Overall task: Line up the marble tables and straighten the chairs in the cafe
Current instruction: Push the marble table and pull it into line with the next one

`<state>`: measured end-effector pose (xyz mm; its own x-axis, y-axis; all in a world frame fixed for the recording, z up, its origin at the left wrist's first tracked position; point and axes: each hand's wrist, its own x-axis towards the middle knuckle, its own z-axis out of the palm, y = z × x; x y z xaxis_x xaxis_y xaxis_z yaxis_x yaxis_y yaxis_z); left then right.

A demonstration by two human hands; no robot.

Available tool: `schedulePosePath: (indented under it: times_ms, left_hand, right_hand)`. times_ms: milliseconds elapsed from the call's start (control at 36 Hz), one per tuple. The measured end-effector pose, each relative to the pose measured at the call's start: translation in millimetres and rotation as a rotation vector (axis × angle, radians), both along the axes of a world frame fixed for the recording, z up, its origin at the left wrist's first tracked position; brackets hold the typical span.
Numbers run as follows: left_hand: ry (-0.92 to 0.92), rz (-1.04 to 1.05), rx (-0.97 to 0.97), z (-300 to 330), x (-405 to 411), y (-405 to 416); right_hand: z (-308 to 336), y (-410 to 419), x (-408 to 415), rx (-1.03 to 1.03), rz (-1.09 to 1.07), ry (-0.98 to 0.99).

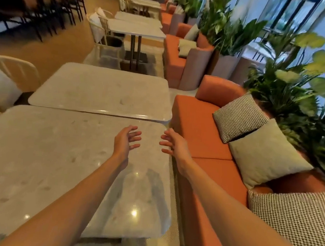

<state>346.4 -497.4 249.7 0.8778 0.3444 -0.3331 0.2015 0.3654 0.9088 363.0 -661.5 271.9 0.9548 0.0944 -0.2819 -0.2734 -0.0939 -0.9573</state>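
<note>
Both hands were held out with fingers spread, nothing gripped: the left hand above the far right corner of the near marble counter, the right hand just past its right edge, beside the orange sofa. A second marble counter was set against its far side. Two cream chairs were seen at the left, and three cushions on the sofa.

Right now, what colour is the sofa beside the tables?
Orange sofa, clearest in the head view.
</note>
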Motion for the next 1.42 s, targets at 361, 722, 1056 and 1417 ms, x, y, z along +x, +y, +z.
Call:
schedulePosePath:
  times_ms: [361, 722, 1056, 1417]
  left_hand:
    - [0.068, 0.359, -0.078, -23, 66, 34]
    - [0.176, 0.950, -0.088, -50, -4, 25]
    - [0.287, 1.135, -0.370, -118, -30, -50]
    - [0.383, 1.385, -0.481, -163, 20, -129]
  right_hand:
    - [-16, 37, 145, -0.125, 0.309, 0.105]
    - [-48, 125, 166, -0.123, 0.942, 0.154]
    - [-106, 73, 171, -0.326, 1.022, 0.210]
    - [-160, 33, 213, -0.380, 1.114, 0.484]
